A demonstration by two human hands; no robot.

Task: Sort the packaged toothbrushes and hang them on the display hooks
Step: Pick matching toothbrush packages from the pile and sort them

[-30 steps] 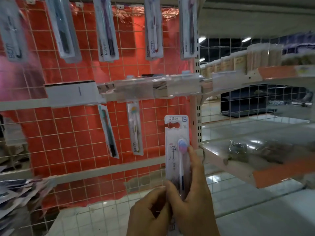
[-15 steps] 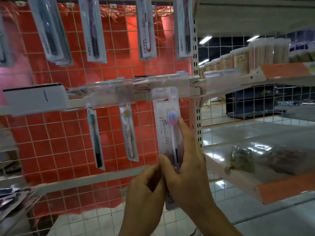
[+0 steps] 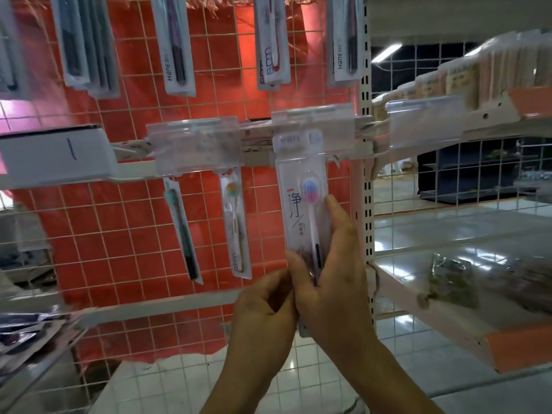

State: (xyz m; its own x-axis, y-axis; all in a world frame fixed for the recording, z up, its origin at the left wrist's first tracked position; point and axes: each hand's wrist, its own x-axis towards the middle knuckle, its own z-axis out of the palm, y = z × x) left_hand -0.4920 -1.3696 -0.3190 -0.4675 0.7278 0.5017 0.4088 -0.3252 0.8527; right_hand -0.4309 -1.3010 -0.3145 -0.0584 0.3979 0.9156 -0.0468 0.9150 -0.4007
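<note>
Right hand [image 3: 331, 264] wraps the lower half of the packaged toothbrush [image 3: 301, 204]: thumb across the front, fingers along the right edge, index tip beside the pink-and-blue bristle head. Left hand [image 3: 265, 306] pinches the pack's bottom left edge. Pack stands upright against the white wire grid [image 3: 119, 234]; its top sits behind a clear price-tag holder [image 3: 313, 127], so the hook there is hidden. Large Chinese characters on the card, not readable.

Left of it hang two packs on the same row: a yellow-headed brush [image 3: 234, 228] and a teal one [image 3: 182, 231], tilted. Upper row packs [image 3: 176, 46] read "Hane" and "bdm"; tops cut off. Right shelf [image 3: 448, 309] holds a blurred dark bag [image 3: 448, 276].
</note>
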